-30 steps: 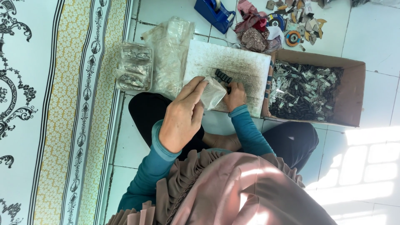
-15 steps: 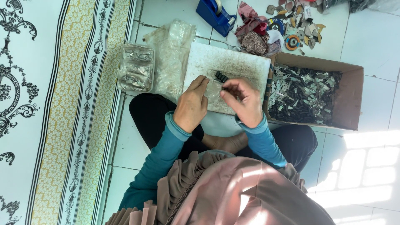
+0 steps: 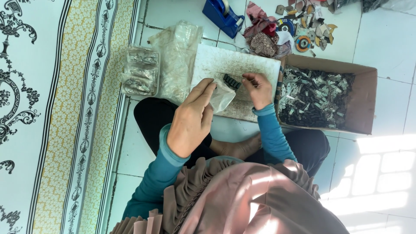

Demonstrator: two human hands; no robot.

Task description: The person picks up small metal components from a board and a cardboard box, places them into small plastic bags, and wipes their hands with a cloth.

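Change: since half a second ago the left hand (image 3: 193, 121) has drawn back toward the body and lifted a small clear bag (image 3: 222, 96) by its edge; the right hand (image 3: 258, 90) has slid outward toward the box, and the dark pieces now lie bare between the two hands.
Left hand: fingers pressed together in a pinch grip on the near edge of the clear bag, which hangs open toward the board.
Right hand: fingers curled downward onto the board, fingertips just beside the dark pieces; whether anything is pinched under them cannot be told.
Dark pieces (image 3: 232, 81): a short row of small black parts on the white board (image 3: 225, 63), touching the mouth of the bag.
White board: lies on the tiled floor (image 3: 164, 17) in front of the person's crossed legs.
Cardboard box (image 3: 366, 102): just right of the board, filled with mixed black and silver small parts.
Filled packets (image 3: 139, 77): clear bags stacked left of the board, beside loose plastic sheets (image 3: 177, 56).
Tape dispenser (image 3: 223, 17): blue, beyond the board.
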